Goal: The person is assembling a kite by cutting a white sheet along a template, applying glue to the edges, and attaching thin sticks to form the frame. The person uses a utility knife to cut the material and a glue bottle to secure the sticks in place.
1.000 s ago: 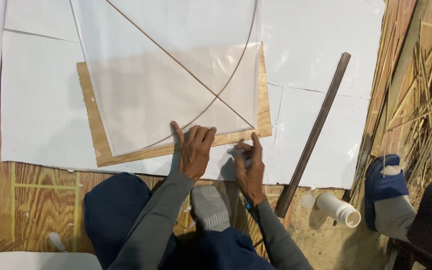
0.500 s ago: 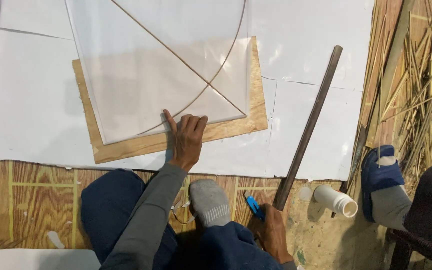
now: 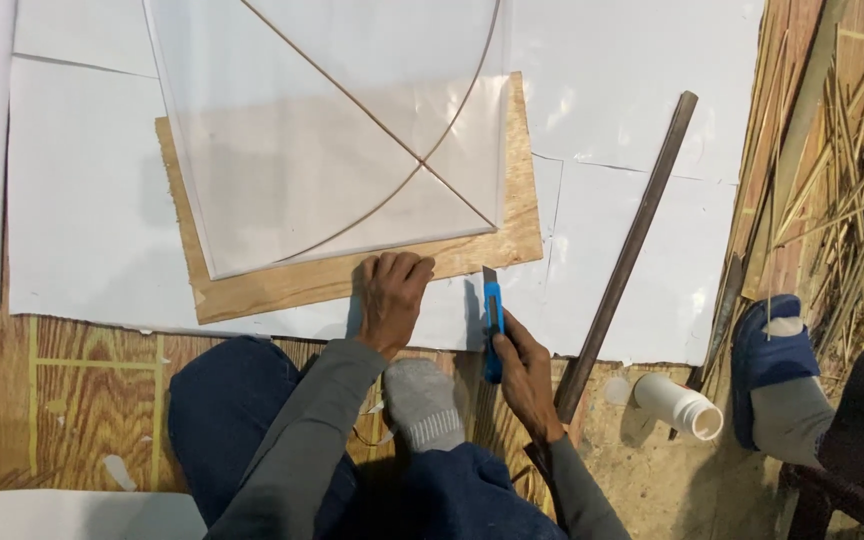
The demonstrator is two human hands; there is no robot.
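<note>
Nearest the camera, the person sat cross-legged on the floor, dark blue trousers and a grey-socked foot (image 3: 422, 402) tucked between the forearms. The right hand (image 3: 524, 370) was closed around a blue-handled utility knife (image 3: 492, 330), blade pointing away toward the near edge of the thin plywood board (image 3: 352, 283). Half a second before, that hand had been down by the lap picking the knife up; it had now come forward, the blade tip standing just short of the board. The left hand (image 3: 390, 298) lay open and flat, fingers spread, pressing on the board's near edge just below the translucent white sheet (image 3: 282, 170), much as it had earlier. With the sheet pinned and the knife brought up beside it, the cutting looked about to start rather than under way.

The sheet lay on the board with a thin straight stick and a curved stick (image 3: 392, 150) crossing on it. Under the board, large white paper sheets (image 3: 82, 240) covered the floor. To the right, a long dark metal bar (image 3: 627, 255) lay diagonally, near end just beside the right wrist. A white plastic bottle (image 3: 677, 405) lay on its side near it. Farther right, another person's foot in a blue slipper (image 3: 767, 365) rested beside a pile of thin bamboo splints (image 3: 852, 170).
</note>
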